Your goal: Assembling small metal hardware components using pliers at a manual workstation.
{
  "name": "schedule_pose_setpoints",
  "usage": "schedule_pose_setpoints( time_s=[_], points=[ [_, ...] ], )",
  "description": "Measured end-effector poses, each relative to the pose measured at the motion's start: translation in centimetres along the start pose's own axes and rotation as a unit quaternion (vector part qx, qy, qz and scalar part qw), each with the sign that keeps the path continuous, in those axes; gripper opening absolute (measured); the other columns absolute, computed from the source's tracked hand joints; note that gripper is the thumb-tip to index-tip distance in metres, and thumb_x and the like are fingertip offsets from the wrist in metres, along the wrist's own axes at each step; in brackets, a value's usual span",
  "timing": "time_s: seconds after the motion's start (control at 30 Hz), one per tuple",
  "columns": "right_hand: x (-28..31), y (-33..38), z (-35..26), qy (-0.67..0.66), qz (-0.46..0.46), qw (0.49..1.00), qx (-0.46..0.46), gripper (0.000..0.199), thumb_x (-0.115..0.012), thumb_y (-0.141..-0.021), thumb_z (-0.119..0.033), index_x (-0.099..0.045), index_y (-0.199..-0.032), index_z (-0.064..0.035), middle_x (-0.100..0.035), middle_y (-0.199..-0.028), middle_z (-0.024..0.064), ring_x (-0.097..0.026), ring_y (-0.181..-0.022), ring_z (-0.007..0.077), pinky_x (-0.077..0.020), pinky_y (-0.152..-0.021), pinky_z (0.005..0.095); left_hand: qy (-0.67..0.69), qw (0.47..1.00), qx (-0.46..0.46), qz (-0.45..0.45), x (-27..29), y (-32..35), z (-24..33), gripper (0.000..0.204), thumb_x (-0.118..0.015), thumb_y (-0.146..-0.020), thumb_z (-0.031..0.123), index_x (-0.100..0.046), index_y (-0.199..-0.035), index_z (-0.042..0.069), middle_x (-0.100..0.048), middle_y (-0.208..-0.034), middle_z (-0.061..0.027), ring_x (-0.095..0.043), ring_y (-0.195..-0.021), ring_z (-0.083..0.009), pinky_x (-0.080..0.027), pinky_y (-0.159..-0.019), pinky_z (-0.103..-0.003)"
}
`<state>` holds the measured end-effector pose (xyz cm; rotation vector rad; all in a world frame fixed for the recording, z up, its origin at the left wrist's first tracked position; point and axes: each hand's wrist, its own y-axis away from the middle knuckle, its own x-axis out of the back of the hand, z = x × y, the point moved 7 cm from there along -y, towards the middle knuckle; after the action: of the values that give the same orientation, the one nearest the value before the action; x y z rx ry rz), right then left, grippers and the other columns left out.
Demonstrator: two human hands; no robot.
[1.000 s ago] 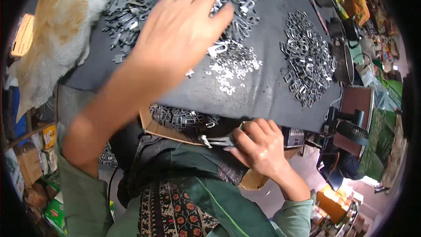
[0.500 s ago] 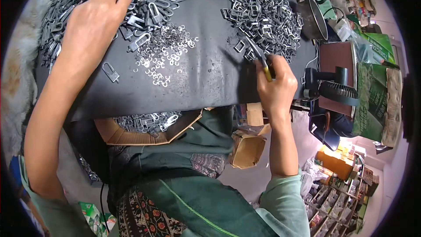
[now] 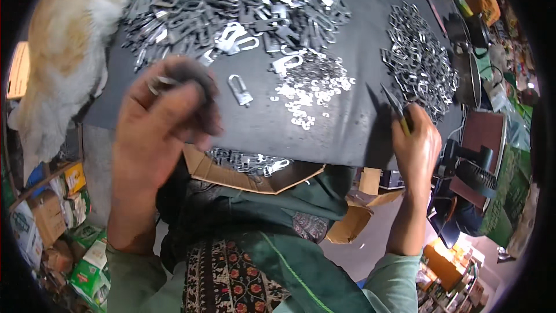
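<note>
I have both hands in view. The left hand is raised near the front edge of the desk, fingers curled in and closed on a small metal bit. It is blurred, and with the dark mass at the fingers I cannot tell how many pieces are in there. The right hand is wrapped firmly around the pliers, their tip pointing up and left, just beside the pile of frames but apart from it. I can't make out whether the tip grips anything.

The pile of clips spreads across the far side of the desk; one loose clip lies by itself to the right of my left hand. The small rings are scattered between the clips and the frames.

Below the desk edge, the carton has metal parts in it; whether those are finished I can't tell. All three supplies look plentiful, so I judge that a lot is left to work through. I see no finished piece I could name with certainty.
</note>
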<state>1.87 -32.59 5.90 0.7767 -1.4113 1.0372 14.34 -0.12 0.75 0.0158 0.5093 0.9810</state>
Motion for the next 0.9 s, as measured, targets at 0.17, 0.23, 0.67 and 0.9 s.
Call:
schedule_pose_setpoints(
  time_s=[0.17, 0.23, 0.67, 0.9],
  points=[
    [0.3, 2.5, -1.9, -0.107, -0.071, 0.991, 0.033, 0.018, -0.070, -0.078, -0.006, -0.053, -0.083, 0.0007, -0.057, -0.077, 0.0194, -0.058, -0.072, 0.0408, -0.0466, -0.064, 0.0444, 0.165, 0.981, 0.089, 0.048, -3.9, 2.7, -2.8, 0.034, -0.049, -0.101, 0.021, -0.050, -0.128, 0.001, -0.064, -0.113, -0.0183, -0.067, -0.072, -0.0219, -0.052, -0.054, -0.027],
    [0.8, 3.2, -2.9, -0.142, -0.071, 0.987, 0.037, 0.016, -0.069, -0.080, -0.003, -0.054, -0.084, 0.0013, -0.056, -0.075, 0.0173, -0.059, -0.069, 0.0354, -0.0458, -0.063, 0.0407, 0.215, 0.964, 0.155, -0.021, -5.4, 3.1, -3.9, 0.034, -0.045, -0.102, 0.016, -0.048, -0.132, 0.000, -0.065, -0.111, -0.0187, -0.069, -0.073, -0.0232, -0.053, -0.055, -0.029],
    [-0.4, 6.7, -9.8, -0.589, -0.156, 0.792, -0.036, 0.011, -0.067, -0.088, -0.003, -0.057, -0.090, 0.0010, -0.054, -0.077, 0.0063, -0.049, -0.067, 0.0132, -0.0415, -0.062, 0.0273, 0.095, 0.991, 0.090, -0.014, -8.3, 3.2, -5.6, 0.022, -0.051, -0.099, 0.015, -0.052, -0.117, 0.001, -0.067, -0.098, -0.0155, -0.069, -0.074, -0.0208, -0.054, -0.057, -0.029],
    [-1.0, 7.2, -9.8, -0.623, -0.123, 0.772, 0.033, 0.010, -0.066, -0.089, -0.002, -0.056, -0.091, 0.0009, -0.053, -0.077, 0.0065, -0.048, -0.067, 0.0137, -0.0412, -0.062, 0.0279, 0.107, 0.986, 0.102, -0.074, -8.6, 3.2, -6.6, 0.009, -0.057, -0.095, 0.011, -0.053, -0.101, 0.003, -0.065, -0.084, -0.0104, -0.061, -0.061, -0.0152, -0.047, -0.050, -0.025]
  ],
)
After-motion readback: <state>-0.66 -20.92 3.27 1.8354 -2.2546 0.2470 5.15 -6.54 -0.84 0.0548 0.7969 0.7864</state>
